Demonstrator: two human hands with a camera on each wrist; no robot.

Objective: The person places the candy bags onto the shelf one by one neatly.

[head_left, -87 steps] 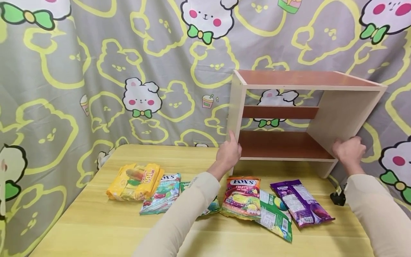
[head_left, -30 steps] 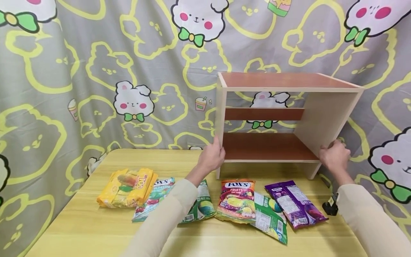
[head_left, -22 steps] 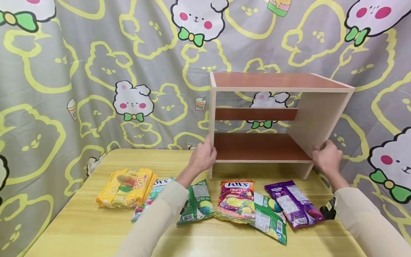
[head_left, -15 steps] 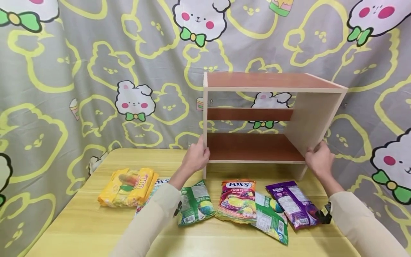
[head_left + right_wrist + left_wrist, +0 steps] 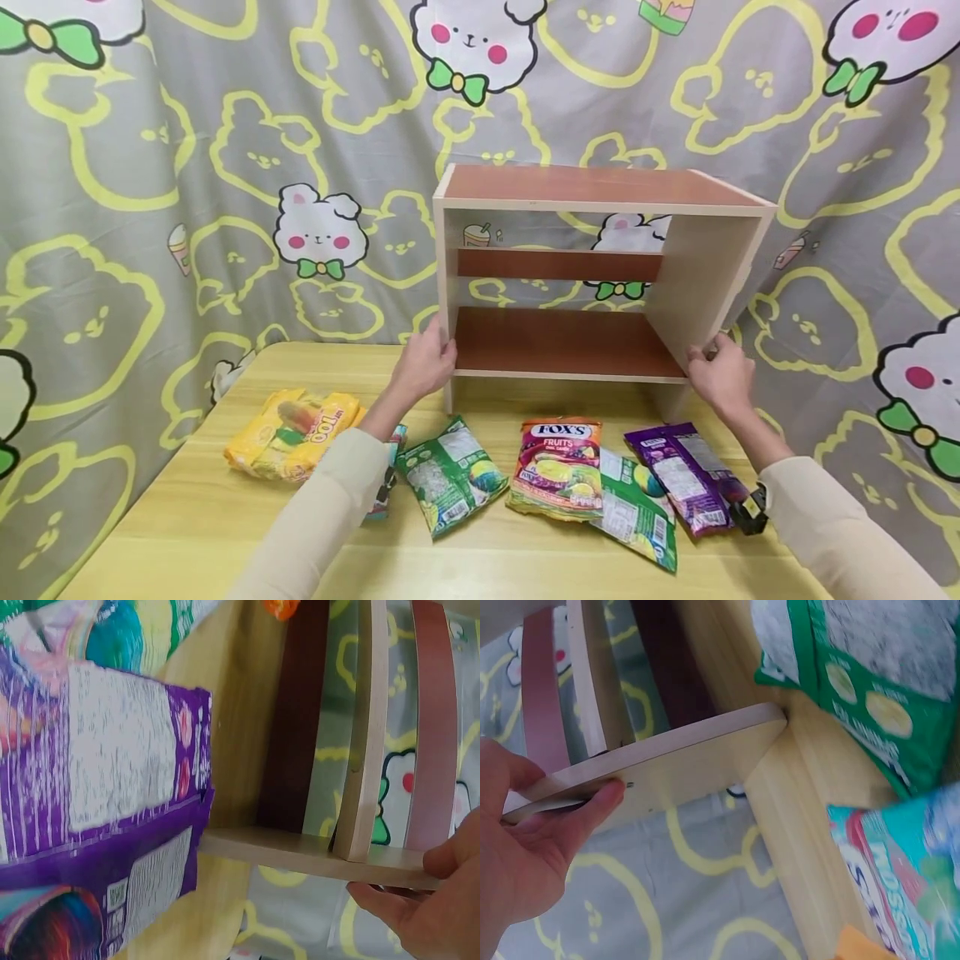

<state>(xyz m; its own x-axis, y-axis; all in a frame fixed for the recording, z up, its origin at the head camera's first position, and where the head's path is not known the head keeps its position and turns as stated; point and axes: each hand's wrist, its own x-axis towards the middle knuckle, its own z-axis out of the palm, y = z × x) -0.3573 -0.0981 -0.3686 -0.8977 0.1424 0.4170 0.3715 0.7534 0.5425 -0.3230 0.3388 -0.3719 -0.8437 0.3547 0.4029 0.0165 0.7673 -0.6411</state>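
A small wooden shelf [image 5: 570, 343] with brown boards and pale side panels stands at the back of the table. My left hand [image 5: 424, 360] grips the front edge of its left panel. In the left wrist view the thumb and fingers of the left hand [image 5: 532, 832] lie on either side of that panel. On the opposite side, my right hand [image 5: 723, 375] pinches the right panel near the lower board. The right wrist view shows the right hand [image 5: 442, 892] with thumb and fingers on both faces of the panel [image 5: 315, 855].
Candy bags lie in front of the shelf: a green one [image 5: 450, 479], a red FOX'S bag [image 5: 558, 471], another green one [image 5: 637, 521] and a purple one [image 5: 678, 479]. A yellow pack [image 5: 292, 433] and a teal bag [image 5: 900, 877] lie left. A patterned curtain [image 5: 375, 125] hangs behind.
Both hands have slid the shelf leftward along the table, moving with it. The left green bag has turned somewhat in the latest half second. The other bags look much the same.
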